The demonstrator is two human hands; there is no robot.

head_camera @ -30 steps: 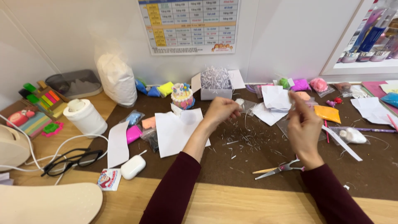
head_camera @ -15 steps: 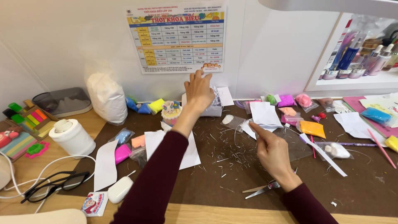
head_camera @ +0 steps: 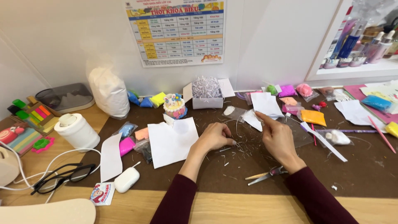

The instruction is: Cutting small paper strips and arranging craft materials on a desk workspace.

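While seemingly pinching, hands over shreds.

I sit at a home craft corner: my desk carries small bags of coloured modelling clay, paper sheets, scissors and a tissue roll, with a timetable poster on the wall and cosmetic bottles on a shelf.

mat: matt brown felt | desk: smooth pale wood | scissors: shiny metal | sheet: matt white paper
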